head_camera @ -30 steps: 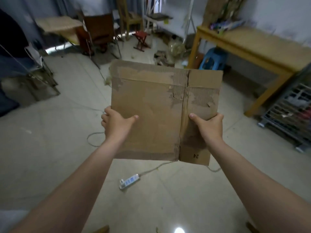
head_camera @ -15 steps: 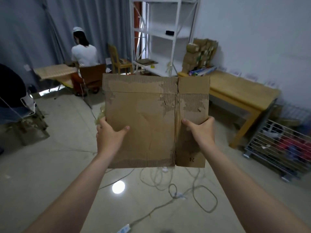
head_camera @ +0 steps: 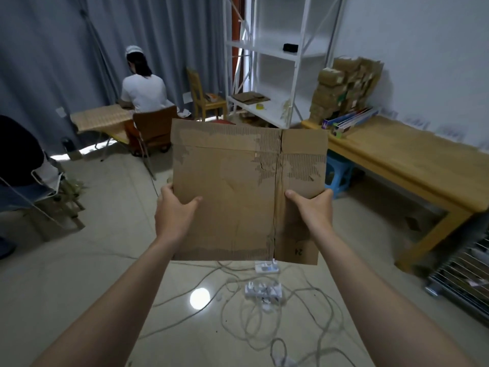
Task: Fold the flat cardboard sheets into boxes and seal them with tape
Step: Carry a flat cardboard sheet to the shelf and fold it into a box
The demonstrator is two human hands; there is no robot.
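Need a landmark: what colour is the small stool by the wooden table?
Blue; the stool shows best in the head view.

Grey curtains (head_camera: 66, 49) out back, white shelf unit (head_camera: 275, 56), long wooden table (head_camera: 412, 154) on the right, cables (head_camera: 264, 313) all over the shiny tile floor (head_camera: 79, 274).
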